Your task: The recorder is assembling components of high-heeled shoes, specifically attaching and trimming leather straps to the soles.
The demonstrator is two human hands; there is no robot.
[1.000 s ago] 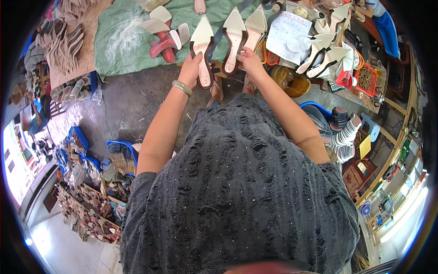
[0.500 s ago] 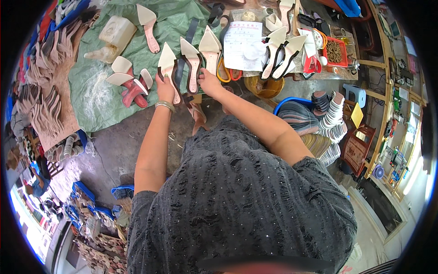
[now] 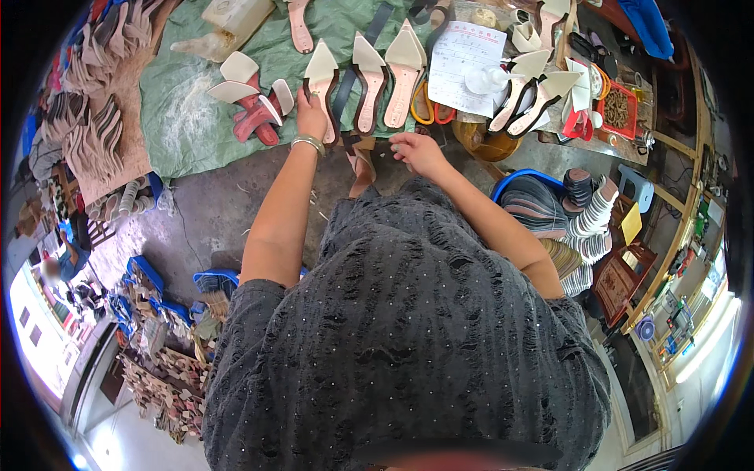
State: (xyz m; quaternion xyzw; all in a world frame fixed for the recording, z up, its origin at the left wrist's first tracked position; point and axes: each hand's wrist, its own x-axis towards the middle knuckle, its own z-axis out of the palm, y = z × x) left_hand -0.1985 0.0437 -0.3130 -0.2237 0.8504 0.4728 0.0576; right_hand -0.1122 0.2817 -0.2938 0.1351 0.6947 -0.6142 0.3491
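Observation:
My left hand [image 3: 312, 119] is wrapped round the narrow heel end of a shoe insole [image 3: 321, 69] with a cream pointed toe and dark edging. Two similar pieces lie to its right: a middle insole [image 3: 369, 94] and a right insole [image 3: 404, 74], toes pointing away from me. Just off the table's near edge is my right hand [image 3: 420, 154], fingers loosely bent and a little apart, with nothing visible in them. Left of my left hand, several red pieces with cream toes [image 3: 256, 118] lie in a heap on the green sheet [image 3: 184, 145].
Yellow-handled scissors [image 3: 422, 106] lie beside a printed sheet of paper [image 3: 463, 59] and a translucent squeeze bottle [image 3: 483, 78]. More insoles [image 3: 526, 98] and a red basket [image 3: 619, 110] are to the right. A cloudy plastic jug [image 3: 236, 20] stands far left; stacked soles [image 3: 534, 204] fill a blue tub below.
My right hand has let go of the middle insole's edge and drawn back toward me, to the right. My left hand keeps hold of the left insole. The whole view has shifted.

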